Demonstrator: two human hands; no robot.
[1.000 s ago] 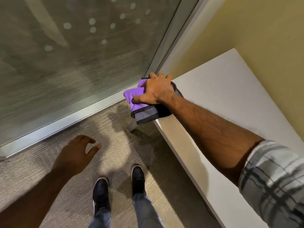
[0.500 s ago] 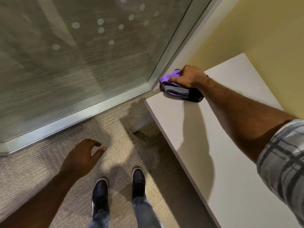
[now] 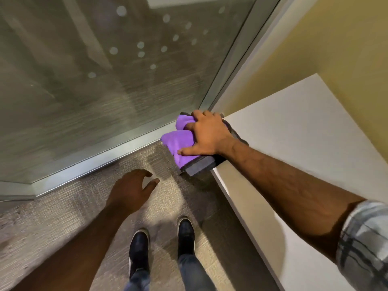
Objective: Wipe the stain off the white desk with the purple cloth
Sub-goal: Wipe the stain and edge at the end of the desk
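Note:
The white desk (image 3: pixel 294 143) runs along the right side, against a yellow wall. A purple cloth with a grey edge (image 3: pixel 180 141) lies bunched at the desk's near left corner, partly hanging over the edge. My right hand (image 3: pixel 207 135) presses down on the cloth, fingers curled over its far side and thumb spread across the purple part. My left hand (image 3: pixel 132 187) hangs free over the carpet, fingers apart and holding nothing. No stain shows on the bare desk surface; the spot under the cloth is hidden.
A glass wall with a metal frame (image 3: pixel 126 143) stands to the left and ahead, meeting the yellow wall (image 3: pixel 336 38) at the desk's corner. My two dark shoes (image 3: pixel 161 242) stand on the beige carpet beside the desk edge.
My right hand has pulled the cloth from the far corner back to the near left corner of the desk, over the edge. The left hand stays about where it was.

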